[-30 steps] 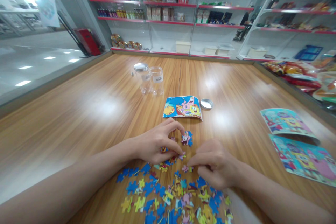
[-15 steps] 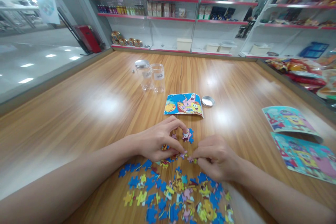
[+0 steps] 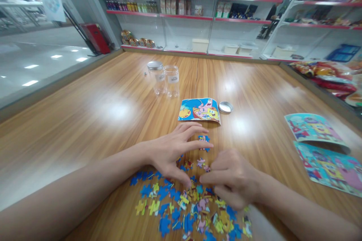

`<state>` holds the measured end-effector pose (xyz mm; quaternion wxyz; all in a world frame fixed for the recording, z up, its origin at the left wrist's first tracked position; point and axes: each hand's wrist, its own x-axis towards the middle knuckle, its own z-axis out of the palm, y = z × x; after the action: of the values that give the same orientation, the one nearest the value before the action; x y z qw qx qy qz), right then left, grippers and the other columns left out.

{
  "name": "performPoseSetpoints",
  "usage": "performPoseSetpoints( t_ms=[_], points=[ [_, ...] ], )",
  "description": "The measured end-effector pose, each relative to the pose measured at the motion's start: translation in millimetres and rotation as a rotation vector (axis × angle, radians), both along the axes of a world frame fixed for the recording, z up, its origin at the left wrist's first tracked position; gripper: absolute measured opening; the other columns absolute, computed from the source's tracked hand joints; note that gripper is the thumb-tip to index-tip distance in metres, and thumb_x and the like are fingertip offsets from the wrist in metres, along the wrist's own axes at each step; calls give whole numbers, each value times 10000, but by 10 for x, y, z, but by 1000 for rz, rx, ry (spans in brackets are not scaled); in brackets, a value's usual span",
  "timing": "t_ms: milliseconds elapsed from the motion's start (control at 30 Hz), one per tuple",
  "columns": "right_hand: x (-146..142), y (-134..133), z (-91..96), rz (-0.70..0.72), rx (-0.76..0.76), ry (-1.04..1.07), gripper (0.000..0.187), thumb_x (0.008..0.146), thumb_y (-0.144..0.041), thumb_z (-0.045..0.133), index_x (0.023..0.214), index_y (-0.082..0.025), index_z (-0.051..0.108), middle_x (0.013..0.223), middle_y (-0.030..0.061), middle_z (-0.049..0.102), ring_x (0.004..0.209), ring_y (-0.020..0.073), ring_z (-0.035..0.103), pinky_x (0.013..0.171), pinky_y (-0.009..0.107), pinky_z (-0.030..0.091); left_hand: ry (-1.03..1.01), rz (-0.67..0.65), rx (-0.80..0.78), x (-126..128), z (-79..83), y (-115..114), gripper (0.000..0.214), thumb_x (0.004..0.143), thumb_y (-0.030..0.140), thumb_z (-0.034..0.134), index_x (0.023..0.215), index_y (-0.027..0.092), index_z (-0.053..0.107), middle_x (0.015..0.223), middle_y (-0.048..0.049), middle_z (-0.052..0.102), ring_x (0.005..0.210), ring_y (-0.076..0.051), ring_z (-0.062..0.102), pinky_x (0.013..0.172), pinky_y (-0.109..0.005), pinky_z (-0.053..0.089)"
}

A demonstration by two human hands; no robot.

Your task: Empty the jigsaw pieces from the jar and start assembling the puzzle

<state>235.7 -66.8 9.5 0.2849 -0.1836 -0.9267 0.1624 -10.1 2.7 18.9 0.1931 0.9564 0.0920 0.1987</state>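
Note:
My left hand (image 3: 172, 150) hovers above the puzzle pieces with its fingers spread, holding nothing. Below its index finger lies a joined blue-and-pink cluster of puzzle pieces (image 3: 203, 143). My right hand (image 3: 237, 179) has its index finger stretched out and the thumb apart from it, the other fingers curled; no piece shows between them. Its index fingertip is close to the upper edge of the loose puzzle pieces (image 3: 175, 214), which are blue, yellow and pink. Two pink pieces (image 3: 201, 163) lie between the hands. Beyond them is a curled cartoon picture card (image 3: 198, 111).
Behind the card stand a lidded clear jar (image 3: 156, 79) and an open clear jar (image 3: 172, 83). A metal lid (image 3: 226, 107) lies right of the card. Two more cartoon cards (image 3: 333, 169) are at the right, and snack bags (image 3: 330, 79) lie beyond the table's right edge.
My left hand has opened from a loose pinch and spread its fingers, leaving a pink piece on the table. My right hand has shifted slightly toward me, its index finger now extended.

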Motion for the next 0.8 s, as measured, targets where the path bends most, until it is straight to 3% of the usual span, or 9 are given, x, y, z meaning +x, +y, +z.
performPoseSetpoints(
  t_ms=[200,367,567,800],
  points=[
    [-23,-45,-15,120,-82,18,319,624,-117,471,794,-207,726,486,-58,434,450,130,362,460,333,208,109,-54,-1,21,33,-52,1154,609,744,801,1529,181,391,1569,-244,285,1460,-468,250,1174,-682,269],
    [10,-37,-51,94,-94,9,280,634,-117,478,749,-209,716,510,-48,461,456,125,367,469,331,216,153,-94,-32,16,61,-41,1197,578,768,801,1548,217,368,1618,-228,192,1486,-484,206,1171,-691,274],
    [19,-19,-69,93,-75,29,279,641,-122,457,733,-212,705,498,-47,452,442,123,368,474,328,212,132,-83,-31,24,25,-44,1112,656,730,779,1546,204,369,1621,-226,217,1488,-477,220,1173,-678,282],
    [-56,-80,-36,196,-157,158,296,615,-100,474,762,-189,715,493,-58,512,420,106,425,443,294,233,162,-67,-16,28,-35,-33,1105,689,759,728,1565,208,340,1624,-226,214,1490,-474,228,1190,-651,265]
  ],
)
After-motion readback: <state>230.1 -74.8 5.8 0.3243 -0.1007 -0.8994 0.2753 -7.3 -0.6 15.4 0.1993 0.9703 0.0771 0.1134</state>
